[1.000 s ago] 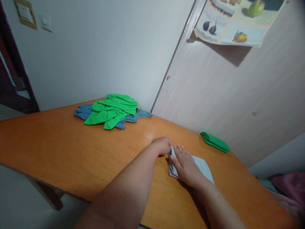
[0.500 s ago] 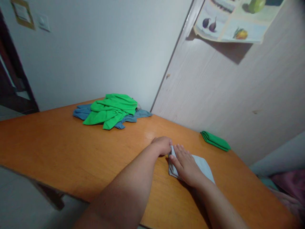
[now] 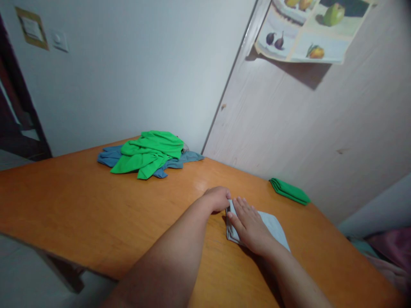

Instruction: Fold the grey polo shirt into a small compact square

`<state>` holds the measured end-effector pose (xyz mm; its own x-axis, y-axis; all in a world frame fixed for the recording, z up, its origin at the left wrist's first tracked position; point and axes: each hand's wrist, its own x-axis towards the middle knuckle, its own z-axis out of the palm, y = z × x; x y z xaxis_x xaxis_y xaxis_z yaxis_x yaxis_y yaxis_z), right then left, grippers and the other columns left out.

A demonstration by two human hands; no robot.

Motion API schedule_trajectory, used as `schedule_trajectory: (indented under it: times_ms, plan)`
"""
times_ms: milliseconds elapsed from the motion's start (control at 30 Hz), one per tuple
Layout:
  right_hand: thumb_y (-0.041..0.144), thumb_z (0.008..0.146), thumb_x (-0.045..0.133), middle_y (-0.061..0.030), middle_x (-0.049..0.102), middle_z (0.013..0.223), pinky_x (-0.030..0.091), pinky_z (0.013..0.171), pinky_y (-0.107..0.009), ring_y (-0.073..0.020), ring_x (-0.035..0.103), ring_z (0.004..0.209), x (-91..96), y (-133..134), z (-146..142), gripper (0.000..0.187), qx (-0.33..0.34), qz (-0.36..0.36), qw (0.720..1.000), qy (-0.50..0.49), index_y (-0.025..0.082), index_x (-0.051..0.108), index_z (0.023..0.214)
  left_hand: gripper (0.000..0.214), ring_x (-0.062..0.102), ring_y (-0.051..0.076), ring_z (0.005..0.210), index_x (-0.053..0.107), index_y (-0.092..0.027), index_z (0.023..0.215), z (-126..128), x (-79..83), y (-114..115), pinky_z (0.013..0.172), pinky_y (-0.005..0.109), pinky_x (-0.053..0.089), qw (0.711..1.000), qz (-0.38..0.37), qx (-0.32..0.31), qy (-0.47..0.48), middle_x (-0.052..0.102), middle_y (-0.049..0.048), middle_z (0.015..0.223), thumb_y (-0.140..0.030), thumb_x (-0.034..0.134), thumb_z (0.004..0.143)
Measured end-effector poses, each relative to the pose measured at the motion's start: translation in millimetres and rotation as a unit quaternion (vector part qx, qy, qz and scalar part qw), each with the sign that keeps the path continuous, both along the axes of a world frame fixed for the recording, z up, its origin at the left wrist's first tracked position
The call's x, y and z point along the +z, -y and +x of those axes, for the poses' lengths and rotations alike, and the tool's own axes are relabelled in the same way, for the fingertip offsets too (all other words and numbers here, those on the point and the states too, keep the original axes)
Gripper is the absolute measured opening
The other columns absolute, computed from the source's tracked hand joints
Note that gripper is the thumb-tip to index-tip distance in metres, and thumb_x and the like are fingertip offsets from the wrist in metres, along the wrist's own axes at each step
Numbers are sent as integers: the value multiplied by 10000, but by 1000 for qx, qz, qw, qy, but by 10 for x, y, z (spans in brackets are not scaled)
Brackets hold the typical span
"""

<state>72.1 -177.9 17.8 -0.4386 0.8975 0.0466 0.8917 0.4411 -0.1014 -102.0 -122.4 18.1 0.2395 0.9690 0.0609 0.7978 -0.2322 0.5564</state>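
Note:
A pale grey-blue folded cloth (image 3: pixel 275 227) lies on the wooden table, its layers showing along the left edge. My right hand (image 3: pixel 248 222) rests flat on top of it, fingers stretched toward the far edge. At the cloth's far left corner my left hand (image 3: pixel 217 199) is closed, with the corner between its fingers; most of the fingertips are hidden. Part of the cloth is covered by my right hand and forearm.
A loose heap of bright green cloth (image 3: pixel 154 149) over blue cloth (image 3: pixel 109 156) sits at the back left of the table (image 3: pixel 80 201). A folded green cloth (image 3: pixel 290 191) lies by the right-hand panel. A fruit poster (image 3: pixel 308 36) hangs above.
The camera view has tilted slightly, so the scene sits a little lower. Both hands keep nearly the same place on the cloth.

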Motion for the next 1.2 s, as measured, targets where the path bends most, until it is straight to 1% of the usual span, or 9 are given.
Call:
schedule_trajectory:
  times_ms: [133,267,400,467,567,667,800,933,1200]
  plan:
    - [672,961,207,-115,220,1611,112,1220,-494,-265,132,1501,-18,0,19,800,11,-8,998,-54,125,294,1537,181,656,163,745,729,-240,893,-3,-9,-9,636,230,456,999,31,31,18,747,12,872,-216,602,766]
    - [670,957,267,-95,292,1588,157,1224,-465,-236,186,1490,3,-39,151,770,18,-11,981,-194,146,361,1513,228,653,186,821,685,-229,980,4,58,0,685,258,469,993,80,84,27,728,37,946,-190,529,819]
    - [659,959,277,-119,346,1558,182,1221,-441,-230,240,1475,89,-146,403,762,-30,38,956,-290,119,423,1477,268,629,212,953,643,-205,1059,106,174,80,810,302,472,982,136,124,29,687,83,1051,-178,438,889]
    - [662,958,256,-149,387,1530,201,1212,-457,-248,269,1464,126,-206,528,780,-64,58,950,-300,92,456,1452,258,614,216,992,637,-196,1055,204,227,172,856,312,467,976,185,113,31,670,91,1068,-186,423,911]
    - [668,955,238,-177,445,1488,233,1195,-480,-279,309,1446,146,-272,652,790,-101,70,952,-280,84,510,1411,268,612,219,991,642,-188,1030,379,269,348,885,327,469,968,245,43,21,663,96,1041,-239,388,966]
    - [635,971,224,-178,485,1462,257,1183,-463,-282,341,1431,141,-297,685,752,-109,63,962,-242,92,552,1374,326,624,230,974,645,-180,1024,521,254,495,882,349,479,970,243,-23,-18,671,106,1022,-282,336,1002]
    - [529,1006,218,-144,491,1471,252,1174,-471,-274,344,1432,136,-286,633,626,-108,31,977,-180,149,559,1368,405,565,276,1191,611,-130,1183,587,184,569,1023,410,420,967,231,-67,-79,629,167,1250,-353,316,1016]
    - [490,1012,241,-141,426,1521,214,1176,-505,-296,275,1460,129,-242,549,589,-115,2,986,-125,142,524,1393,557,358,317,1412,482,-72,1389,571,119,570,1151,470,274,970,181,-78,-142,432,211,1496,-444,312,1010]
    - [546,1008,182,-101,343,1575,146,1180,-542,-287,174,1492,78,-170,479,650,-134,-29,989,-59,162,415,1478,656,180,300,1489,379,-127,1487,551,53,554,1176,559,154,976,113,-68,-171,308,159,1579,-540,251,994]
